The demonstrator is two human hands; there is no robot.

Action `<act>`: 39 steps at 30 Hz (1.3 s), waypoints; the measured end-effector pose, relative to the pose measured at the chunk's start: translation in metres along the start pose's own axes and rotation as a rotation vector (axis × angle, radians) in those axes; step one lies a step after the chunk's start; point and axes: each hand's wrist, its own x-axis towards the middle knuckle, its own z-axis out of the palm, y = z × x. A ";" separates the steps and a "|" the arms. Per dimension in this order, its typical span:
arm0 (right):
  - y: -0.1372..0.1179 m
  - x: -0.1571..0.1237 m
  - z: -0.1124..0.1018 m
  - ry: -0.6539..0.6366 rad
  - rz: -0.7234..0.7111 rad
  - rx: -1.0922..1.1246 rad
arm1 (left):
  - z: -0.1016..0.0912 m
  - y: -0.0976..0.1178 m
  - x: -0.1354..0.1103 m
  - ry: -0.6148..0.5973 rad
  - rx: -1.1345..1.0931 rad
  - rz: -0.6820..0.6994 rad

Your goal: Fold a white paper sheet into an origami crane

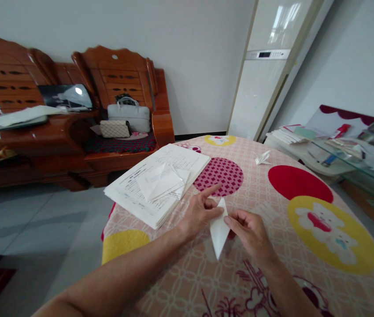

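- Folded paper [219,230]: a white, kite-shaped piece with 1 point toward the person and 1 point away, held just above the table [305,273] near its front edge, between the 2 hands.
- Left hand [200,212]: thumb and bent fingers pinched together on the paper's left edge near the upper point; the forefinger is stretched out, pointing away over the cloth.
- Right hand [251,231]: thumb and fingertips closed on the paper's right edge, just opposite the left hand; the back of the hand faces the camera.
- Cloth [187,277]: pink lattice pattern with large red, yellow and checked circles, covering the whole table.
- Paper stack [155,185]: printed sheets lying at the table's left corner, left of the left hand, with several loose folded white pieces [163,181] on top.
- Small folded figure [263,158]: white, standing alone on the far part of the table, well apart from the hands.
- Wooden bench [120,75]: beyond the table on the left, carrying 2 bags [129,116].
- Tall white unit [266,66]: upright in the room's corner.
- Glass shelf [348,152]: at right, with books and papers.
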 end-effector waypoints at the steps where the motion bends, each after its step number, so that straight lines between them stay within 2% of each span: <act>1: 0.001 0.000 0.000 -0.012 0.010 0.010 | -0.001 0.000 0.000 -0.008 -0.007 -0.014; 8: 0.002 0.002 0.002 -0.019 0.135 0.122 | -0.003 -0.004 0.002 -0.030 -0.095 -0.053; 12: 0.000 0.003 0.003 -0.061 0.166 0.174 | -0.003 -0.004 0.002 0.011 -0.113 -0.051; 18: 0.000 0.004 -0.001 -0.045 0.190 0.206 | -0.001 -0.007 0.002 0.056 -0.146 -0.056; 23: 0.003 0.003 0.000 -0.085 0.243 0.257 | 0.000 -0.012 0.004 0.146 -0.194 -0.019; 28: 0.006 0.004 -0.004 -0.051 0.226 0.212 | -0.002 -0.009 0.005 0.095 -0.178 -0.093; 32: 0.007 0.005 -0.010 -0.125 0.254 0.173 | -0.004 -0.005 0.005 0.065 -0.118 -0.143; 36: 0.007 0.004 -0.012 -0.201 0.271 0.183 | -0.007 -0.008 0.006 0.133 -0.157 -0.098; 39: 0.005 0.003 -0.012 -0.196 0.285 0.159 | -0.009 -0.011 0.007 0.191 -0.195 -0.083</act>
